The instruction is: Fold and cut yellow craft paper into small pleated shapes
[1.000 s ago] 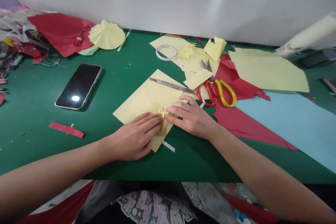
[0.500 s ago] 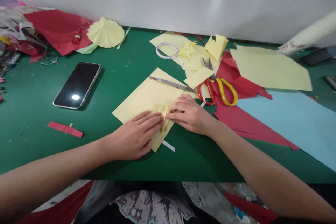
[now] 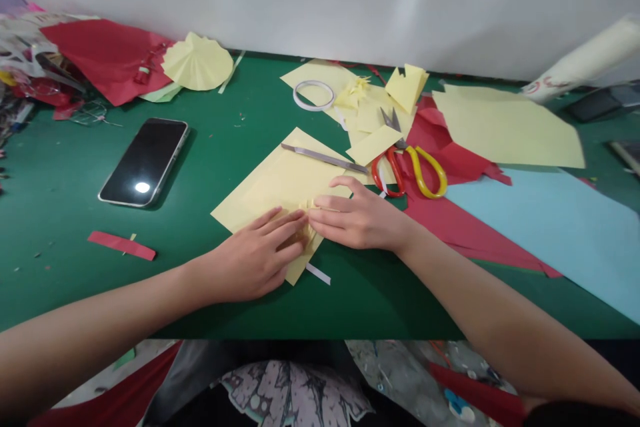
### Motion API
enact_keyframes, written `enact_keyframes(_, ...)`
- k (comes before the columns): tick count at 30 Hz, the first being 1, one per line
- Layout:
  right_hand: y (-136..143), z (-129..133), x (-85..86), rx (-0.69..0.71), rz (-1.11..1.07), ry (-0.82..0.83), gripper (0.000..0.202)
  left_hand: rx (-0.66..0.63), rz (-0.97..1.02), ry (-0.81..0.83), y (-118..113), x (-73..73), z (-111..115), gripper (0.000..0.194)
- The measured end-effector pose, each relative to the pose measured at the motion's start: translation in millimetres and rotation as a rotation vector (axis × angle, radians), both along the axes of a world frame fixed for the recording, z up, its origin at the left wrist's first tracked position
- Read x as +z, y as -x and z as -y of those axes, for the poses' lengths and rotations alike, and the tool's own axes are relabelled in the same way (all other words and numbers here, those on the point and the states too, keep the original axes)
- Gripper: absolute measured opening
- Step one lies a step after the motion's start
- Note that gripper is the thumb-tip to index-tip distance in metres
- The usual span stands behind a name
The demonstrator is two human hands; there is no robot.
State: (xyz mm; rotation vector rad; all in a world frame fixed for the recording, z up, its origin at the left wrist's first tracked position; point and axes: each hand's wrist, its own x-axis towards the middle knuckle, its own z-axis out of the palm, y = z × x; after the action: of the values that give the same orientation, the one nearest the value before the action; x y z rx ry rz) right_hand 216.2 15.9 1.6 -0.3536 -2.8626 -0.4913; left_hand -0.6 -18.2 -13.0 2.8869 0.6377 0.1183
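A small pleated piece of yellow paper (image 3: 306, 204) lies on a larger yellow paper sheet (image 3: 265, 183), mostly hidden by my fingers. My left hand (image 3: 265, 250) holds it down from the left, fingers together and fingertips on the piece. From the right, my right hand (image 3: 355, 217) presses on the same piece with its fingertips, the index finger bent and raised. Both thumbs are largely hidden. A slim metal blade-like tool (image 3: 325, 159) rests across the sheet's upper part, beyond my hands. A short white strip (image 3: 319, 273) pokes out below the sheet.
Scissors (image 3: 425, 173) with red and yellow handles lie right of the sheet, near a tape roll (image 3: 313, 95). Red paper (image 3: 450, 233) and blue paper (image 3: 560, 213) spread rightward. At left are a phone (image 3: 145, 160), a red strip (image 3: 123, 245) and a yellow paper fan (image 3: 197, 63).
My right hand has shifted slightly left and now covers more of the pleated piece, its index finger more bent. My left hand stays nearly in place. The whole view has moved a little.
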Motion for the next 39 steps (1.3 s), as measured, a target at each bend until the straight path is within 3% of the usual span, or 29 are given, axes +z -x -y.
enact_keyframes(6,2.4,-7.0,5.0,0.067,0.041,-0.041,0.020,-0.023,-0.015,-0.027,1.9,-0.7,0.4,0.038)
enact_keyframes(22,3.2,-3.3,2.9,0.052,0.011,-0.064,0.018,0.010,0.023,-0.036,2.2,-3.9,2.0,0.049)
enact_keyframes(25,4.9,-4.6,-1.7,-0.021,-0.053,0.039,0.019,0.016,0.024,-0.061,2.1,-4.9,3.0,0.048)
enact_keyframes(32,14.6,-7.0,-11.1,-0.247,-0.278,0.457,0.016,0.018,0.025,-0.114,0.6,-4.8,7.2,0.048)
enact_keyframes(39,19.7,-5.1,-14.1,-0.379,-0.371,0.597,0.015,0.020,0.053,-0.204,-0.7,-6.3,15.7,0.040)
